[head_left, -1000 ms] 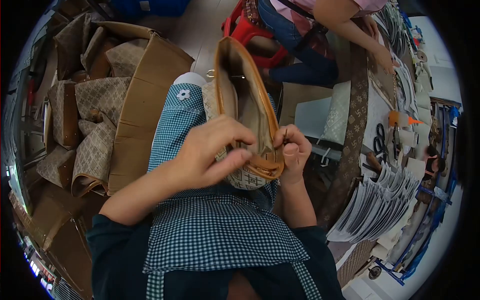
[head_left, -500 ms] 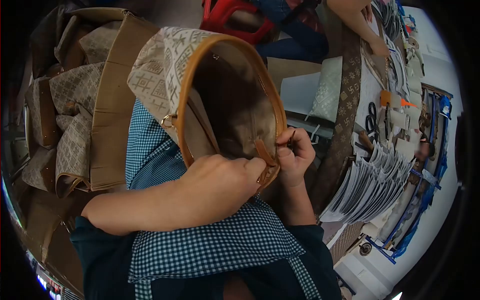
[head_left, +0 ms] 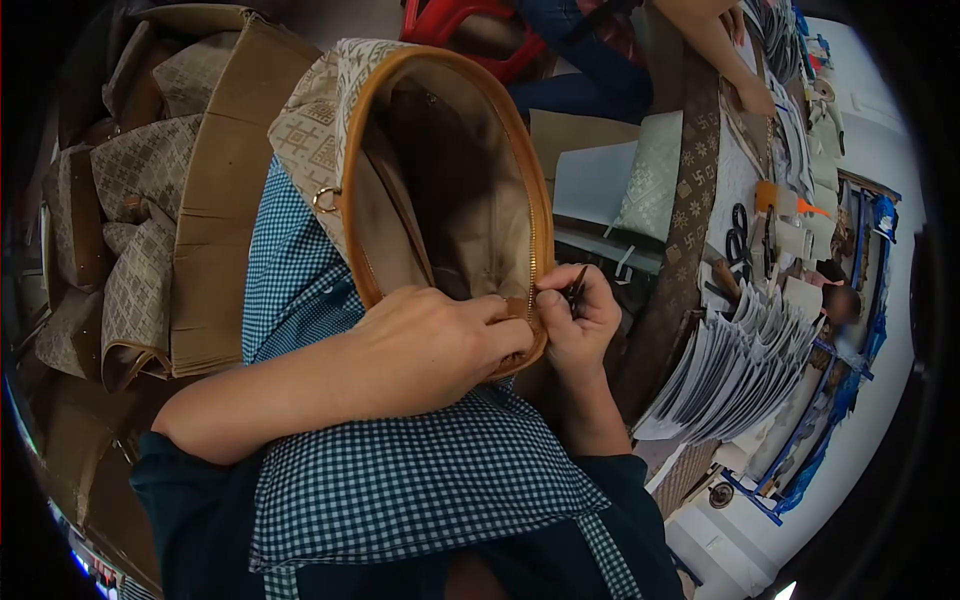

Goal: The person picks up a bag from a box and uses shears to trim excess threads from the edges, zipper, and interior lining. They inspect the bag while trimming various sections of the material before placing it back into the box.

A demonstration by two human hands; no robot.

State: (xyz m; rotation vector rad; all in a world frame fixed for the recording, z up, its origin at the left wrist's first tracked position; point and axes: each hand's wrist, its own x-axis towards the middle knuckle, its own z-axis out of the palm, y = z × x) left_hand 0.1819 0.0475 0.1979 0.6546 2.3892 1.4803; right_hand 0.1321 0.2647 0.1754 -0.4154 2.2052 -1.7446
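Observation:
A patterned beige handbag [head_left: 310,130] with a tan leather rim lies on my lap, its mouth open towards me. The inside shows a shiny beige lining, and a gold zipper [head_left: 531,235] runs along the right edge. My left hand [head_left: 440,340] reaches across the near end of the mouth, fingers closed on the bag's edge by a brown leather tab [head_left: 517,306]. At the right rim, my right hand [head_left: 578,320] is closed around a small dark pointed tool [head_left: 577,288], its thumb and fingertips right at the zipper edge. A gold ring [head_left: 325,200] hangs on the bag's left side.
On the left, a cardboard box [head_left: 215,220] holds several patterned bags. To the right, a table [head_left: 700,165] carries stacked grey-white pieces [head_left: 715,370], black scissors [head_left: 737,235] and an orange-tipped bottle [head_left: 770,196]. Another person's arm [head_left: 735,70] rests at the far table edge, near a red stool [head_left: 470,30].
The bag has shifted slightly left and up, and its mouth has turned a little. My left fingers have moved over the leather tab, covering most of it. My right hand stays at the rim.

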